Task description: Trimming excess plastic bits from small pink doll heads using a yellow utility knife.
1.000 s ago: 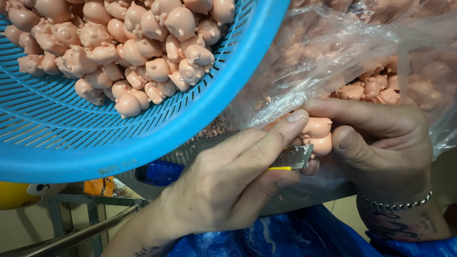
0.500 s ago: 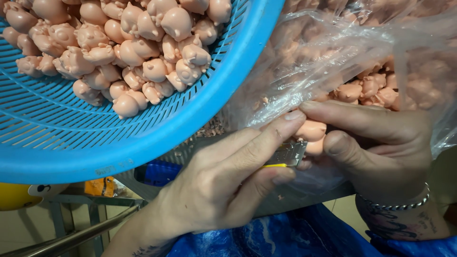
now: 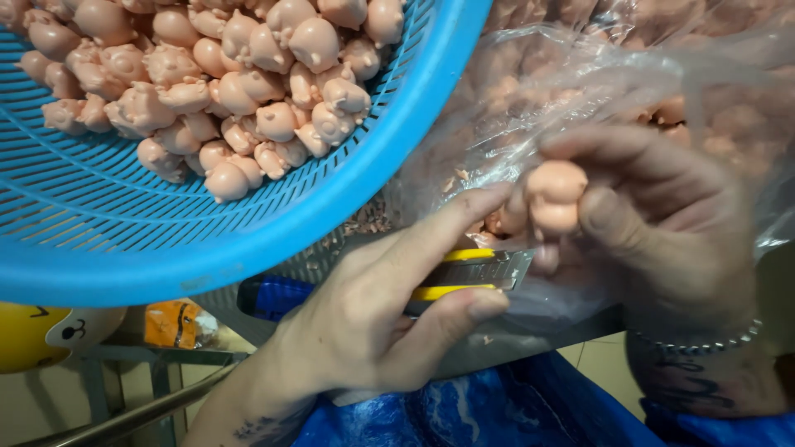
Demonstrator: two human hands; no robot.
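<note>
My left hand (image 3: 373, 323) grips a yellow and silver utility knife (image 3: 472, 273), its index finger stretched along the top towards the blade end. My right hand (image 3: 662, 223) pinches a small pink pig-shaped rubber figure (image 3: 551, 194) between thumb and fingers, right at the knife's tip. The right hand is blurred. A silver bracelet sits on the right wrist.
A large blue plastic colander (image 3: 149, 232) at upper left holds several pink pig figures (image 3: 240, 74). A clear plastic bag (image 3: 596, 74) full of more figures lies behind my right hand. Blue plastic sheeting (image 3: 464, 414) lies below, and a yellow toy (image 3: 33, 331) sits at far left.
My right hand has lifted and turned the pink figure slightly upward against the knife tip. The left hand and knife stay almost still.
</note>
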